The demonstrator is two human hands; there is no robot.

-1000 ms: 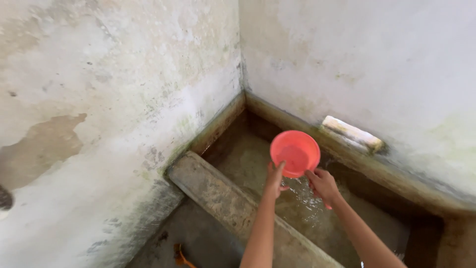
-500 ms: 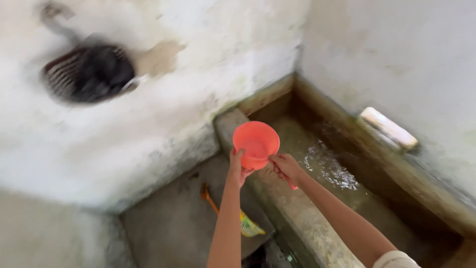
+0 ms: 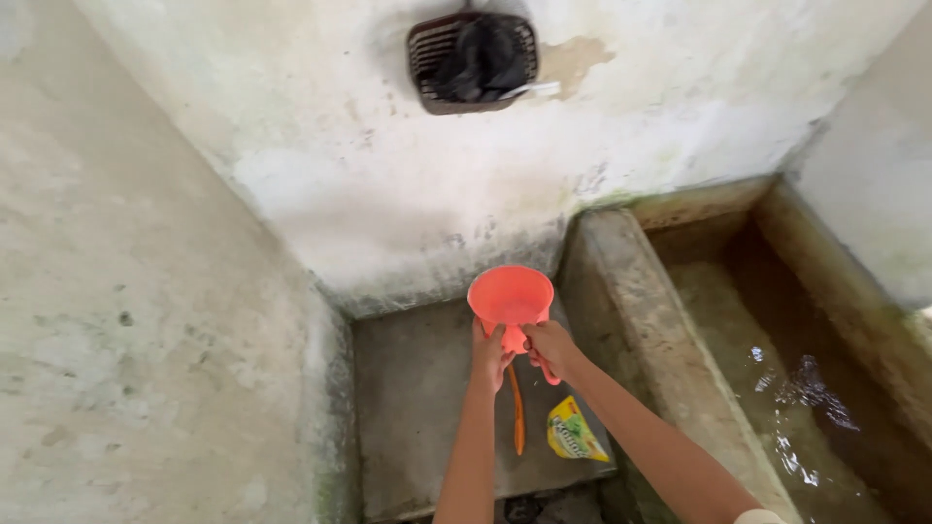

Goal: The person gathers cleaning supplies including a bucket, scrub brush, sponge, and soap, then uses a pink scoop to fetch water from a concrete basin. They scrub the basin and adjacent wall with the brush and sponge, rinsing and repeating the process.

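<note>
Both my hands hold a salmon-pink plastic water dipper (image 3: 511,294) above a small concrete floor bay. My left hand (image 3: 488,356) cups its underside from the left. My right hand (image 3: 549,347) is wrapped around its handle on the right. The dipper's mouth faces up and toward the stained wall. Directly below it lie an orange stick-like handle (image 3: 517,419) and a yellow-green sachet (image 3: 573,433) on the wet floor.
A concrete water trough (image 3: 777,340) with shallow rippling water lies to the right, behind a thick low wall (image 3: 646,320). A dark slatted basket (image 3: 473,56) with a black object inside hangs on the back wall. A plaster wall closes the left side.
The dipper and both hands moved left, from over the trough's water to over the floor bay. My view swung left too, bringing the hanging basket to the top centre.
</note>
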